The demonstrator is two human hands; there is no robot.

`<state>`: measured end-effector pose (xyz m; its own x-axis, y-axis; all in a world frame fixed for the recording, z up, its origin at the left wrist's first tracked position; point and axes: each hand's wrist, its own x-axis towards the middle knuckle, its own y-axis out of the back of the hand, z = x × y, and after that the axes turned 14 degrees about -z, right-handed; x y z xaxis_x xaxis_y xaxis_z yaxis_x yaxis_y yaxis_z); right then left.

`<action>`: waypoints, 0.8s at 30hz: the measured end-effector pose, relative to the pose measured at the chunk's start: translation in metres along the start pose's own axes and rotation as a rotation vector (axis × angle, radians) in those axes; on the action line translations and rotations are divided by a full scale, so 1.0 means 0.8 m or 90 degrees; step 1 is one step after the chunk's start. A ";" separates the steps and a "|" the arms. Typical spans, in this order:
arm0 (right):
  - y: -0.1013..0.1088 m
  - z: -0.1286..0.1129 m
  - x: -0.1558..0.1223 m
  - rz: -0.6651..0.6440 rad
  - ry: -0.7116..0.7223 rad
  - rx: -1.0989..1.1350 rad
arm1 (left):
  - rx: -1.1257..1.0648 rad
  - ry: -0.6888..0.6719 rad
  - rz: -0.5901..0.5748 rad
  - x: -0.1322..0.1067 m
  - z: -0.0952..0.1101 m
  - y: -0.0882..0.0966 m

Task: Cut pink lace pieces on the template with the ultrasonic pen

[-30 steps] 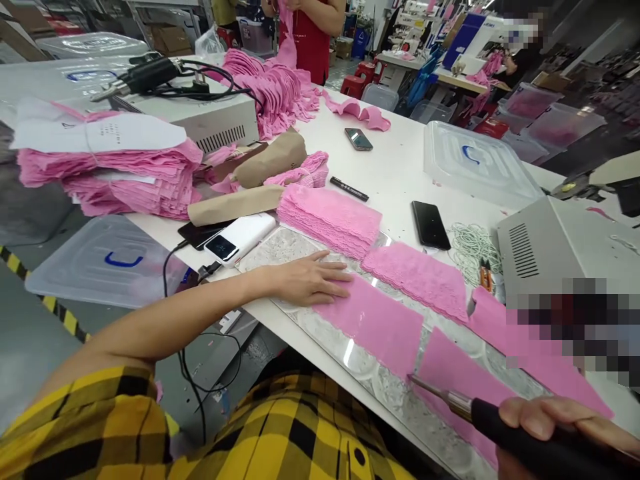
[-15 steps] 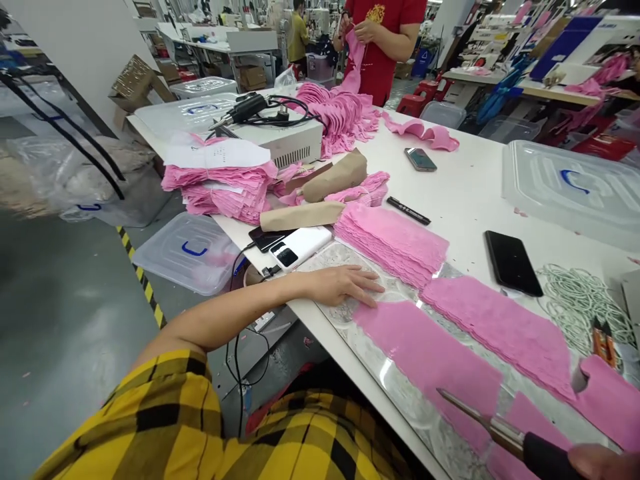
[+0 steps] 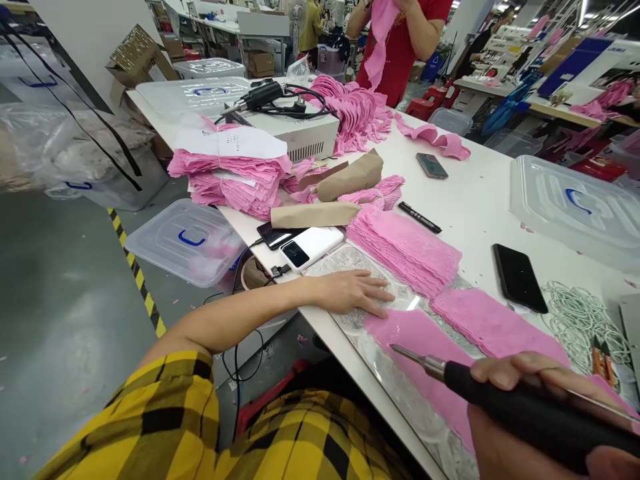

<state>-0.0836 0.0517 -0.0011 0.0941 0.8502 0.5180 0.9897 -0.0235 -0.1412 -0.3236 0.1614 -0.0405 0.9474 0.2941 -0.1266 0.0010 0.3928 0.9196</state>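
Left hand: the left hand (image 3: 354,293) lies flat and open on the patterned glass plate (image 3: 345,260), fingers spread and grasping nothing. Its fingertips touch the near edge of the pink piece (image 3: 400,330).
Right hand: the right hand (image 3: 500,433) is clenched round the black handle of the cutting tool (image 3: 525,413). The tool's metal tip (image 3: 410,355) points to 10 o'clock over the pink piece.
Pink piece: flat on the glass at the table's near edge, at 4 o'clock from the left hand.
Lace stack (image 3: 405,247): just beyond the left hand, at its 1 o'clock.
Phones: a white device (image 3: 310,247) at 11 o'clock from the left hand and a black phone (image 3: 520,277) at its 3 o'clock, face up.
Marker (image 3: 419,217): lies beyond the lace stack, at 12 o'clock.
Writing: each clear lid (image 3: 575,200) bears a blue C-shaped mark. The paper sheet (image 3: 230,141) on the pink pile carries print too small to read.
Cords (image 3: 580,313): a white bundle beside the black phone.
Other person: someone in a red shirt (image 3: 400,47) stands at the far end, holding a pink strip.
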 end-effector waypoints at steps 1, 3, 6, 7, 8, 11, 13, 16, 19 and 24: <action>-0.005 0.002 0.006 -0.010 0.010 0.005 | 0.006 0.000 0.000 0.000 0.000 -0.001; -0.013 0.007 0.016 -0.015 0.021 0.014 | 0.018 0.000 -0.007 0.000 0.000 -0.002; -0.024 0.014 0.023 -0.019 0.041 0.025 | 0.030 0.000 -0.025 0.001 0.000 -0.002; -0.028 0.016 0.024 -0.023 0.043 0.028 | 0.031 0.002 -0.031 0.001 0.000 -0.001; -0.032 0.019 0.025 -0.026 0.045 0.030 | 0.030 0.004 -0.037 0.001 0.000 -0.001; -0.042 0.024 0.025 -0.036 0.036 0.040 | 0.028 0.004 -0.036 0.001 0.000 0.000; -0.047 0.027 0.025 -0.043 0.023 0.050 | 0.037 -0.005 -0.025 0.001 -0.001 -0.001; -0.051 0.029 0.024 -0.053 0.006 0.057 | 0.061 -0.015 -0.016 0.001 -0.002 -0.003; -0.051 0.030 0.024 -0.058 0.010 0.056 | 0.072 -0.018 -0.016 0.001 -0.002 -0.004; -0.049 0.033 0.025 -0.073 0.023 0.053 | 0.055 -0.002 -0.023 0.000 0.001 0.000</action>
<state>-0.1236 0.0837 -0.0074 -0.0138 0.8250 0.5650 0.9818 0.1181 -0.1485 -0.3236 0.1603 -0.0402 0.9470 0.2785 -0.1601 0.0634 0.3267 0.9430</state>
